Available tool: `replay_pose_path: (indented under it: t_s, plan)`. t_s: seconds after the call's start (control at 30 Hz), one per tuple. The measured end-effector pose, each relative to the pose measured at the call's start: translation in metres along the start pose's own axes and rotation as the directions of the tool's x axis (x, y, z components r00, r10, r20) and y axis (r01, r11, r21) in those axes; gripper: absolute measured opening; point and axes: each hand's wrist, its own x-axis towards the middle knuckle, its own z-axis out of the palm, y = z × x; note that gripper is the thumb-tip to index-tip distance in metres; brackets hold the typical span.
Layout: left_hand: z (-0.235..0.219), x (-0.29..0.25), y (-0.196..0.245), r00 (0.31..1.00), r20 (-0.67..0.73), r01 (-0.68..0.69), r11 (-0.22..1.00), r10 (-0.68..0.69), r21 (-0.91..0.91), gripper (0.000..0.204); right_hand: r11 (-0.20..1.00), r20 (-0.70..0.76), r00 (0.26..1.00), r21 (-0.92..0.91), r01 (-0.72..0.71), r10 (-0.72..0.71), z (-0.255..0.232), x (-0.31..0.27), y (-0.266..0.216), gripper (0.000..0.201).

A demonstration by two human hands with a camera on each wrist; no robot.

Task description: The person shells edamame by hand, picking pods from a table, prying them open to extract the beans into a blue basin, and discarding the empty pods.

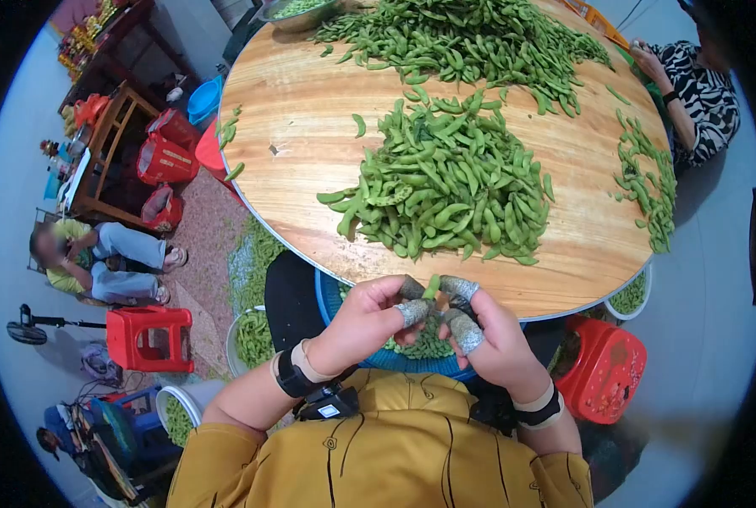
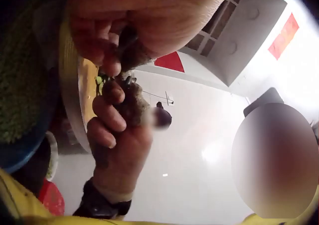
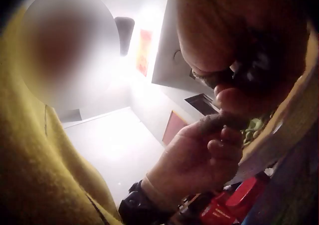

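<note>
My left hand (image 1: 362,320) pinches a green pod (image 1: 431,287) upright between wrapped thumb and forefinger; my right hand (image 1: 500,340) curls in close, though I can't tell whether it grips anything. I judge I'm at the shelling step. Next calls for a firm squeeze, with the opening aimed at the blue basin (image 1: 324,296) below. Unshelled pods (image 1: 454,182) lie piled on the table (image 1: 302,169) beyond.

Blurred face of the seated person (image 1: 51,245), basin of shelled beans (image 1: 422,340) partly hidden by hands, bowl (image 1: 300,13) cut off at top edge
</note>
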Motion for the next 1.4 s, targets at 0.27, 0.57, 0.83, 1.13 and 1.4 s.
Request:
replay_pose_path:
  t_s: [0.27, 0.57, 0.83, 1.13, 1.4]
  plan:
    - [0.006, 0.005, -0.008, 0.973, 0.01, -0.225, 0.942, 0.23, 0.251, 0.015, 0.998, -0.005, 0.999, 0.038, -0.05, 0.05, -0.002, -0.001, 0.002, 0.042]
    - [-0.012, 0.0, -0.012, 0.925, 0.374, 0.253, 0.851, -0.072, -0.46, 0.015, 0.751, 0.282, 0.95, 0.596, -0.282, 0.133, -0.008, -0.004, 0.0, 0.038]
    - [0.001, 0.001, -0.004, 0.843, 0.209, -0.368, 0.25, 0.495, 0.896, 0.01, 0.945, 0.086, 0.987, 0.29, -0.153, 0.134, 0.005, -0.003, 0.014, 0.037]
    - [-0.005, -0.007, -0.004, 0.963, 0.208, 0.225, 0.937, -0.172, -0.268, 0.013, 0.836, 0.228, 0.967, 0.504, -0.215, 0.111, -0.005, -0.008, 0.018, 0.036]
    - [0.009, -0.01, 0.0, 0.944, 0.213, -0.331, 0.706, 0.253, 0.627, 0.011, 0.746, -0.112, 0.882, -0.588, 0.312, -0.458, 0.003, -0.006, 0.022, 0.03]
